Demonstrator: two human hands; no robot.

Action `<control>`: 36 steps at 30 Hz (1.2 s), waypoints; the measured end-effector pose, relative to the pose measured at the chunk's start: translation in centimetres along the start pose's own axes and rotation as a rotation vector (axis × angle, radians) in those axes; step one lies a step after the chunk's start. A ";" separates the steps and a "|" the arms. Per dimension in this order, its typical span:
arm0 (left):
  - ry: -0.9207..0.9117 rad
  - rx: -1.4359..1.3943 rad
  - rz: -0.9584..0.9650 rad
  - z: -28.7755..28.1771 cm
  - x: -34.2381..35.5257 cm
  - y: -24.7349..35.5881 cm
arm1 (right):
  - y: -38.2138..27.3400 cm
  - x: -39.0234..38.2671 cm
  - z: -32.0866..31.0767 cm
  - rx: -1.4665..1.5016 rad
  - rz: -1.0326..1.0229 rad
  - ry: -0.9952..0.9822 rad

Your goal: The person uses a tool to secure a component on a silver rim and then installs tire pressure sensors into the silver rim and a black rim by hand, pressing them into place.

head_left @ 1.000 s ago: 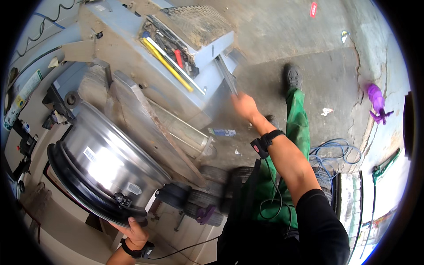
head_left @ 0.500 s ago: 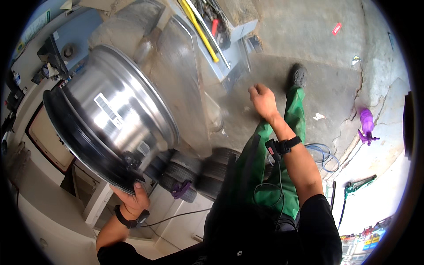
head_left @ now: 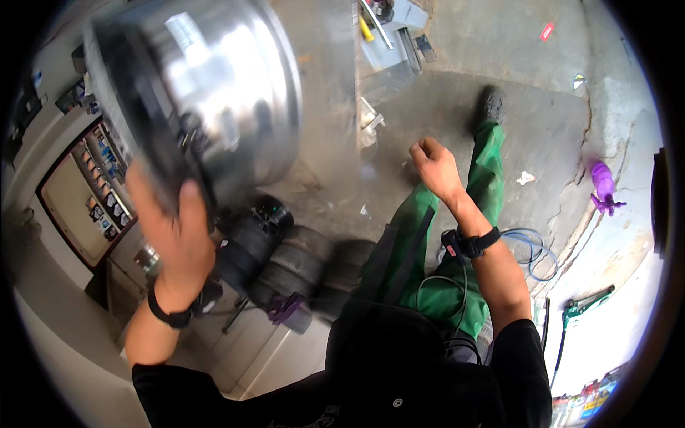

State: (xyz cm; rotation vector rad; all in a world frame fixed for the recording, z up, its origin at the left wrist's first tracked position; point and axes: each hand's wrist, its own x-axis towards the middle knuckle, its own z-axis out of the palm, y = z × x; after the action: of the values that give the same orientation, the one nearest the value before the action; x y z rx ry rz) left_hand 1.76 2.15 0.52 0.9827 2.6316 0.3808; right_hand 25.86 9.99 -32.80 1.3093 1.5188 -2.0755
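A large silver wheel rim [head_left: 235, 78] with a black inner edge fills the upper left, blurred by motion. My left hand [head_left: 171, 239] is at its lower edge, the thumb on the near side and the fingers around the outer side, also smeared. A white label shows on the barrel of the rim. My right hand [head_left: 437, 170] hangs in front of me over the floor, its fingers curled in loosely and nothing visible in them. It is apart from the rim.
Several black tyres [head_left: 292, 264] stand below the rim, a purple thing [head_left: 285, 308] beside them. A grey machine panel [head_left: 325, 93] rises behind the rim. On the right lie a purple spray bottle [head_left: 603, 182], a blue hose [head_left: 531, 250] and a green-handled tool [head_left: 589, 303].
The rim has shifted up in view and tilted, with my left hand moving up along with it. My right hand has barely moved and stays curled.
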 end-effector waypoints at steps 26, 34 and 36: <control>0.296 -0.007 0.040 10.7 -13.4 -34.4 | -0.2 -24.7 7.8 -0.371 -0.058 0.321; 0.063 0.410 0.193 12.3 -9.8 -34.7 | 1.1 -26.4 5.7 -0.380 -0.071 0.403; 0.022 0.483 0.168 11.9 -10.2 -34.8 | -0.8 -26.4 6.6 -0.401 -0.114 0.362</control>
State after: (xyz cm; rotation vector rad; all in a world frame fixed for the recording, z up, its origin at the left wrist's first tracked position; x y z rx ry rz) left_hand -7.00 -28.43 -20.64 1.3525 2.7267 -0.2272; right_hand 36.84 -2.99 -11.50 1.5149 2.0710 -1.5262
